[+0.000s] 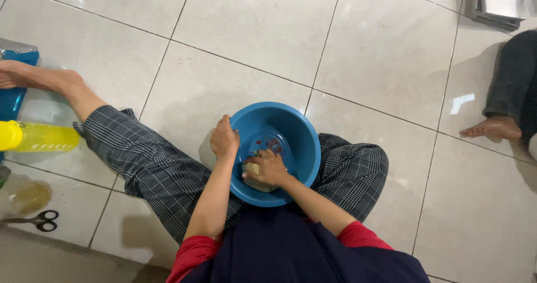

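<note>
Person sits on the tiled floor (251,31), plaid-trousered legs apart, a blue basin (302,143) between the knees, tipped toward the body. Basin rests on the floor against the right knee.

Left hand (224,139): fingers curled over the basin's left rim, gripping it, thumb side inward.

Right hand (268,168): inside the basin, low on the near wall, fingers closed around a pale sponge (251,170), which presses against the inner surface. Only a small part of the sponge shows past the fingers. Small red and dark specks (268,144) lie on the basin's bottom, just beyond the right hand; too small to tell what they are.

Along the floor's left edge: a yellow bottle (42,137) lying on its side, a blue container (14,87) behind it by the person's outstretched foot, black-handled scissors (39,220) nearer the lower left corner.

At the right edge, another person's bare foot (495,129) and dark trouser leg, well apart from the basin.
</note>
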